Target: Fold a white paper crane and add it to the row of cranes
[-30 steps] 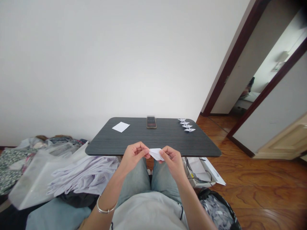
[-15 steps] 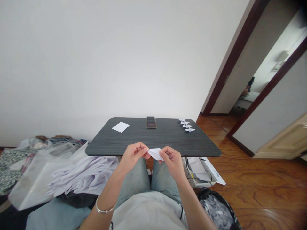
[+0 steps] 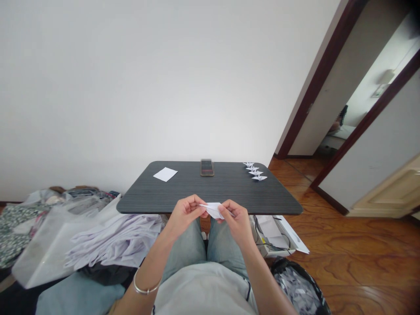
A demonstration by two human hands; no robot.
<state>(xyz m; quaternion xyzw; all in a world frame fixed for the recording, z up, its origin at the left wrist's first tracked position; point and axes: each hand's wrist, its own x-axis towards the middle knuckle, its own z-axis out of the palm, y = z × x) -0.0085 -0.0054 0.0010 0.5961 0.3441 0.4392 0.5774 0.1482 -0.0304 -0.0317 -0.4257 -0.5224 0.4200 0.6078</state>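
Pinching a small white folded-paper piece [image 3: 214,210] two-handed rn: left hand [image 3: 186,212] on the pointy tip, right hand [image 3: 236,217] gripping the other end, long axis pretty much sideways.

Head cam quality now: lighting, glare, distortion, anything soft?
Head view: diffuse light on the wall, faint sheen on the floor; head view: door frame leans steeply, likely wide-angle distortion; head view: finer creases on the held paper look soft.

We hold a folded white paper [image 3: 213,210], tapering leftward, near the surface [image 3: 183,188]; we cannot quite discern its creases.
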